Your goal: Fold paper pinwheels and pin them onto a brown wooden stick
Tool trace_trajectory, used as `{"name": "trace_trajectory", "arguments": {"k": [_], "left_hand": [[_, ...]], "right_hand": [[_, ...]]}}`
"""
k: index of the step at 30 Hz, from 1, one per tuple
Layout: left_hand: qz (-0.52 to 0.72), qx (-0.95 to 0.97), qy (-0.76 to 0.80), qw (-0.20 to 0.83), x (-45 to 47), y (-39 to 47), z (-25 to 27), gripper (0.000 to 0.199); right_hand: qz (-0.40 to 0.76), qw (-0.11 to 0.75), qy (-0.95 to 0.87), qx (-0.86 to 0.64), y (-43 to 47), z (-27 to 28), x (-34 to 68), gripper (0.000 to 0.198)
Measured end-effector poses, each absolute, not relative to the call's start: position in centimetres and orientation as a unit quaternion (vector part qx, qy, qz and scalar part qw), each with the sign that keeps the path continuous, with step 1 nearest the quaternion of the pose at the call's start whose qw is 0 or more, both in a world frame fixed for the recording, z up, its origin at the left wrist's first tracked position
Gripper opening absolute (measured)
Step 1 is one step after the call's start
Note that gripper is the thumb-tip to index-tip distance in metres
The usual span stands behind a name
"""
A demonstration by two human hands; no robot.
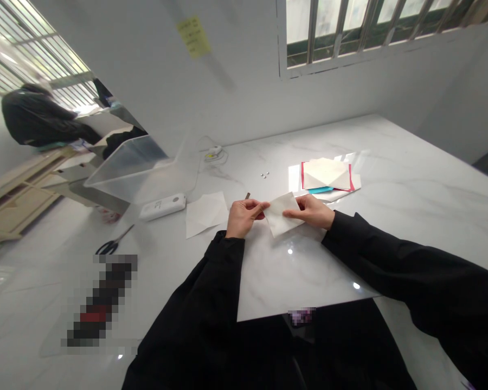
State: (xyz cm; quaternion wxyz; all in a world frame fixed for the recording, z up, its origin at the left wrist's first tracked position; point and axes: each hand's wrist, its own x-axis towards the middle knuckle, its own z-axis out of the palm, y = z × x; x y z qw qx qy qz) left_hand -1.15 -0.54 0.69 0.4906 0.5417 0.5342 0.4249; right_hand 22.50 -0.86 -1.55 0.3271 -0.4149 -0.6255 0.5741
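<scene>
A small cream piece of paper (281, 219), seemingly folded, is held up between my two hands over the front of the marble-patterned table (293, 281). My left hand (245, 215) pinches its left corner between thumb and fingers. On the right side, my right hand (314, 211) grips it with the thumb on top and the fingers behind. Just left of my left hand lies a creased cream sheet (206, 211). A thin brown stick-like end (248, 196) shows behind my left hand; the rest of it is hidden.
Behind my right hand lies a stack of cream, red and blue envelopes (326, 174). Several tiny silvery pieces (264, 175) lie near the middle. A white device (162, 207), scissors (113, 242) and a clear plastic bin (132, 168) stand left. A person (40, 116) is farther off.
</scene>
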Motion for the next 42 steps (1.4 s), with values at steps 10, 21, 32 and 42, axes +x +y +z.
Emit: {"name": "trace_trajectory", "arguments": {"k": [10, 21, 32, 42], "left_hand": [[0.433, 0.53, 0.513, 0.518, -0.7, -0.9, 0.9, 0.06], [0.388, 0.512, 0.48, 0.597, 0.8, -1.6, -0.2, 0.051], [0.614, 0.365, 0.552, 0.43, -2.0, 1.0, -0.5, 0.047], [0.657, 0.358, 0.556, 0.361, -2.3, 1.3, -1.1, 0.036]], "right_hand": [[0.579, 0.329, -0.621, -0.414, -0.6, -1.8, 22.6, 0.042], [0.564, 0.38, -0.606, -0.412, -0.8, -1.5, 22.0, 0.045], [0.314, 0.242, -0.767, -0.504, 2.2, -0.7, 22.7, 0.03], [0.161, 0.202, -0.752, -0.607, 10.7, -0.3, 16.3, 0.034]]}}
